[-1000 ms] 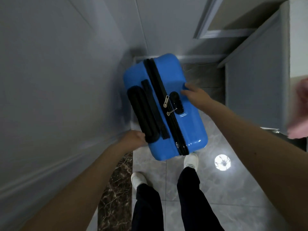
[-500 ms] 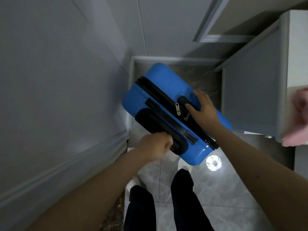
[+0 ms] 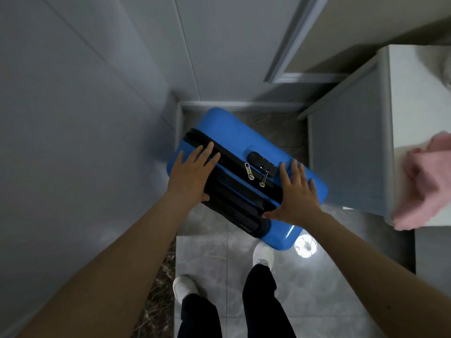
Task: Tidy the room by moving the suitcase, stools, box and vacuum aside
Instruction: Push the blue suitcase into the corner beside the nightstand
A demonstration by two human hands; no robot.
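The left hand [image 3: 192,176] is laid flat, fingers spread, on the blue suitcase [image 3: 234,137]; the right hand [image 3: 296,196] is pressed likewise, nothing gripped. The suitcase is seen upright in the corner between wall [image 3: 85,118] and cabinet [image 3: 349,152]. This item seems nearly placed; stools, box and vacuum are not seen.

The suitcase [image 3: 246,174] is a bright blue hard-shell case with rounded corners. It stands upright on the grey tiled floor, in the corner, and its top side faces the camera. This top lies diagonally, from the upper left to the lower right. A black zipper band runs along it, with two silver zipper pulls near the middle, a small black lock beside them, and a black handle recess on the near side
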